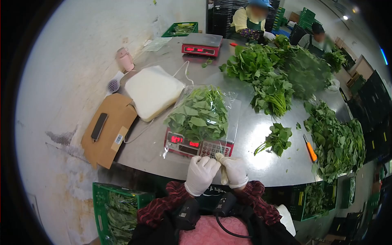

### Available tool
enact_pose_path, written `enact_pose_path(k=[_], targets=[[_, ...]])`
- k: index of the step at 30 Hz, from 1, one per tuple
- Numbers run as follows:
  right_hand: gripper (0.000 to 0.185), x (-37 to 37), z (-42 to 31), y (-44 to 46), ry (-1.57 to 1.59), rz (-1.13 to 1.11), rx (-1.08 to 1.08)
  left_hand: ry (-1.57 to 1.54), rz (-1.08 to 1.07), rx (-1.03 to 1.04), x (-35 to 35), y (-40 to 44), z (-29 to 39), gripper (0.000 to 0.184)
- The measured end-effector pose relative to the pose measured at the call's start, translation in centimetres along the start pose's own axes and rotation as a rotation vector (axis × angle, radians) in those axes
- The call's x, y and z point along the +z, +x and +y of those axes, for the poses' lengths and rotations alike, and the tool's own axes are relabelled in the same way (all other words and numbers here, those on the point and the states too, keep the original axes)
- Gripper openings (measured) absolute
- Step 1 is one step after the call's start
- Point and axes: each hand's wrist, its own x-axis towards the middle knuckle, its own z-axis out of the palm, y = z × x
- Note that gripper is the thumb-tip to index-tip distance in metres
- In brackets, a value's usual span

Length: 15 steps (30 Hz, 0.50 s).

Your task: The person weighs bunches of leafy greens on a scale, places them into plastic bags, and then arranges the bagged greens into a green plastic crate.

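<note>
A clear plastic bag (172, 107) filled with leafy greens (200, 116) lies on the red digital scale (184, 150), whose display is lit. My left hand (202, 176), in a white glove, is closed on the near edge of the bag in front of the keypad. Right beside it, my gloved right hand (235, 170) is closed too, pinching the same edge, with thumb and finger at the scale's front. The exact grip of the fingers on the film is partly hidden. To the right lies a small loose bunch of greens (277, 139).
Large piles of greens (261, 69) cover the table's right side, near an orange-handled knife (310, 149). At left are a white foam-like block (153, 90) and a cardboard piece (106, 130). A second scale (202, 44) stands farther back, near a person (251, 24).
</note>
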Motion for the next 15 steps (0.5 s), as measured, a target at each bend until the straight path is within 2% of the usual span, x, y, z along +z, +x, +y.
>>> enact_pose_path(k=[2, 3, 5, 7, 8, 9, 10, 11, 12, 13, 14, 15], targets=[[0.038, 0.0, 0.0, 0.1, -0.057, -0.003, -0.039, 0.009, -0.026, 0.064, -0.1, -0.8, -0.3, 0.018], [0.039, 0.1, -1.0, -0.2, -0.037, -0.001, 0.007, 0.01, -0.027, 0.061, -0.3, -1.6, -0.6, 0.018], [0.04, -0.5, -1.2, -0.1, -0.019, -0.003, 0.057, -0.001, -0.171, 0.158, -0.5, -4.2, -1.4, 0.018], [0.042, -1.8, -0.6, 0.6, -0.103, -0.145, 0.111, 0.05, -0.352, 0.209, -0.5, -10.5, -3.3, 0.023], [0.039, -2.2, -1.3, 0.3, -0.149, -0.169, 0.198, 0.03, -0.477, 0.168, -1.5, -14.0, -4.3, 0.024], [0.039, -2.9, -1.9, 0.1, -0.151, -0.173, 0.198, 0.141, -0.735, 0.09, -2.3, -18.6, -4.8, 0.026], [0.038, -3.9, -2.4, -0.1, -0.161, -0.207, 0.214, 0.181, -0.933, 0.075, -4.8, -22.4, -4.9, 0.021], [0.038, -4.8, -2.6, -0.1, -0.168, -0.24, 0.231, 0.183, -1.022, 0.01, -6.8, -26.1, -4.6, 0.012], [0.035, -5.9, -2.6, -0.1, -0.163, -0.198, 0.179, 0.535, -1.079, 0.278, -9.6, -28.0, -3.4, 0.013], [0.036, -7.1, -2.6, -0.1, -0.16, -0.16, 0.127, 0.085, -1.715, -0.272, -7.7, -38.2, -4.3, 0.017], [0.043, -8.5, -1.3, 0.7, -0.256, -0.049, 0.004, 0.061, -1.846, -0.18, -6.5, -49.8, -4.8, 0.021], [0.054, -9.7, -0.1, 1.6, -0.348, 0.064, -0.122, 0.06, -1.842, -0.192, -5.6, -49.8, -6.4, 0.021]])
